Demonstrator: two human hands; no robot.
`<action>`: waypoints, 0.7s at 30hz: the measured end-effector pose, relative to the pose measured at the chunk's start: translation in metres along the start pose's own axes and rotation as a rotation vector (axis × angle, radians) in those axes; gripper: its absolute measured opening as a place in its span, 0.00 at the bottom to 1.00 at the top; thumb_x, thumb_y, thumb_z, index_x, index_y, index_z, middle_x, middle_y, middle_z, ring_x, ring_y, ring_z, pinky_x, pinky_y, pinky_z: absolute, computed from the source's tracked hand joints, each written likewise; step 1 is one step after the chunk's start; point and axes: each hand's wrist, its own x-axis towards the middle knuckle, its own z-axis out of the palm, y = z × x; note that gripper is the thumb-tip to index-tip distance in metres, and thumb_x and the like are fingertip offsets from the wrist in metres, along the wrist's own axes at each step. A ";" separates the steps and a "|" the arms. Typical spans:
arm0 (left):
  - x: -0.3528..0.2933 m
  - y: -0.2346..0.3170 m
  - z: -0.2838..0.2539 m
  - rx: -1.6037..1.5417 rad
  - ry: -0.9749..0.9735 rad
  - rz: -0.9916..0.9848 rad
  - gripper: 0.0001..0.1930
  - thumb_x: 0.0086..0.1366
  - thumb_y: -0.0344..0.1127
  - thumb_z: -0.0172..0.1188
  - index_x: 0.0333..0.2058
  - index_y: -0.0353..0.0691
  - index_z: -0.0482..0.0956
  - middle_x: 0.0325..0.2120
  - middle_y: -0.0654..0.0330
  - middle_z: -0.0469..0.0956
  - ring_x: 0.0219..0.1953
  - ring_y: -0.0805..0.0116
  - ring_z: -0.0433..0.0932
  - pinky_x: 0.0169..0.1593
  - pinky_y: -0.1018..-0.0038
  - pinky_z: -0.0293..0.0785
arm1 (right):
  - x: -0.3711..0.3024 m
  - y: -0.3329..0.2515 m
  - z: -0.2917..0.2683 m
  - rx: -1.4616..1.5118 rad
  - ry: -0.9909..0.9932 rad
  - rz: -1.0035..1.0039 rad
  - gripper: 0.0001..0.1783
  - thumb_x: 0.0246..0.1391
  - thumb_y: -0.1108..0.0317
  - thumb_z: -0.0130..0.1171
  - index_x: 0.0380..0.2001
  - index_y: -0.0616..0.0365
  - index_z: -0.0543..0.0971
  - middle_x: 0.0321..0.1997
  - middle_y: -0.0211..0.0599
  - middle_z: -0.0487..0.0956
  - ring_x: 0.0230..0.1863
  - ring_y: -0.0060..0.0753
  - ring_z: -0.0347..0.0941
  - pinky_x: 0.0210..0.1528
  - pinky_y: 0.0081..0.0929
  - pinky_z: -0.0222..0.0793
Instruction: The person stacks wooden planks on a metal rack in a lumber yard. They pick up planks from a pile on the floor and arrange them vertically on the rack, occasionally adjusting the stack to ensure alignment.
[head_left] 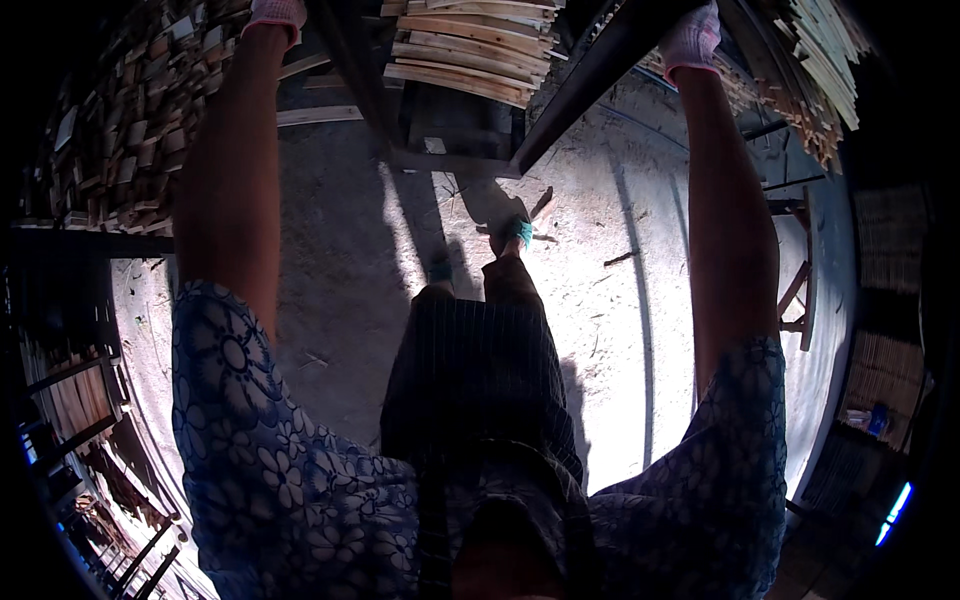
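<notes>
Both my arms stretch forward to the top edge of the view. My left hand (277, 13), in a pale glove with a pink cuff, is beside a dark bar (352, 65); its fingers are cut off by the picture's edge. My right hand (692, 42), gloved alike, is closed against the upper end of another dark bar (590, 85). The two bars slope toward each other and meet a low crosspiece (455, 162) in front of my feet. Between them lies a stack of light wooden strips (470, 50).
A large pile of short wood pieces (130, 130) fills the far left. Long strips (810, 70) lie stacked at the far right, and a wooden frame (797, 290) stands along the right side. Sunlit rough floor (610, 400) with scattered scraps surrounds my feet (515, 235).
</notes>
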 end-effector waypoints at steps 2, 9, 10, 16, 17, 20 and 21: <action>0.005 0.012 0.007 -0.123 -0.115 0.020 0.17 0.74 0.49 0.50 0.37 0.46 0.82 0.27 0.64 0.80 0.33 0.66 0.78 0.36 0.65 0.76 | 0.027 -0.004 -0.020 0.022 -0.144 -0.054 0.24 0.66 0.41 0.50 0.51 0.47 0.77 0.40 0.37 0.82 0.41 0.40 0.81 0.42 0.33 0.79; 0.011 0.012 -0.001 0.070 0.110 0.136 0.23 0.73 0.58 0.46 0.44 0.47 0.81 0.36 0.58 0.82 0.38 0.58 0.80 0.43 0.59 0.77 | -0.014 0.007 0.015 0.053 0.203 0.110 0.22 0.69 0.49 0.47 0.49 0.53 0.79 0.46 0.34 0.83 0.47 0.39 0.77 0.51 0.37 0.73; 0.015 0.008 0.000 0.058 0.078 0.137 0.22 0.73 0.57 0.46 0.45 0.46 0.80 0.37 0.58 0.82 0.40 0.59 0.80 0.44 0.60 0.77 | -0.010 0.009 0.005 0.099 0.168 0.103 0.21 0.69 0.49 0.48 0.49 0.53 0.79 0.46 0.34 0.83 0.47 0.39 0.77 0.51 0.38 0.73; 0.013 -0.008 -0.016 0.144 0.079 0.111 0.20 0.74 0.51 0.47 0.52 0.45 0.75 0.45 0.59 0.79 0.46 0.61 0.79 0.50 0.66 0.77 | -0.031 0.003 0.004 0.003 0.283 0.180 0.19 0.70 0.52 0.47 0.51 0.51 0.79 0.44 0.34 0.83 0.44 0.36 0.79 0.51 0.35 0.74; 0.003 -0.003 -0.038 0.194 0.124 0.115 0.19 0.75 0.50 0.47 0.54 0.45 0.75 0.47 0.59 0.79 0.48 0.62 0.79 0.51 0.67 0.77 | -0.045 0.008 0.042 0.101 0.493 0.246 0.20 0.72 0.56 0.43 0.56 0.53 0.77 0.52 0.33 0.82 0.51 0.36 0.77 0.56 0.33 0.72; -0.024 -0.008 -0.037 0.297 0.140 0.122 0.20 0.75 0.48 0.48 0.57 0.44 0.72 0.50 0.60 0.78 0.51 0.63 0.78 0.54 0.70 0.77 | -0.070 0.019 -0.011 -0.227 0.443 0.110 0.23 0.72 0.52 0.45 0.58 0.57 0.75 0.50 0.34 0.82 0.51 0.36 0.77 0.58 0.32 0.71; -0.037 -0.012 -0.042 0.309 0.158 0.111 0.20 0.76 0.47 0.48 0.59 0.43 0.72 0.52 0.60 0.77 0.52 0.64 0.78 0.55 0.71 0.77 | -0.081 0.021 -0.018 0.087 0.483 0.123 0.22 0.71 0.53 0.47 0.56 0.57 0.76 0.46 0.33 0.82 0.47 0.32 0.78 0.53 0.30 0.74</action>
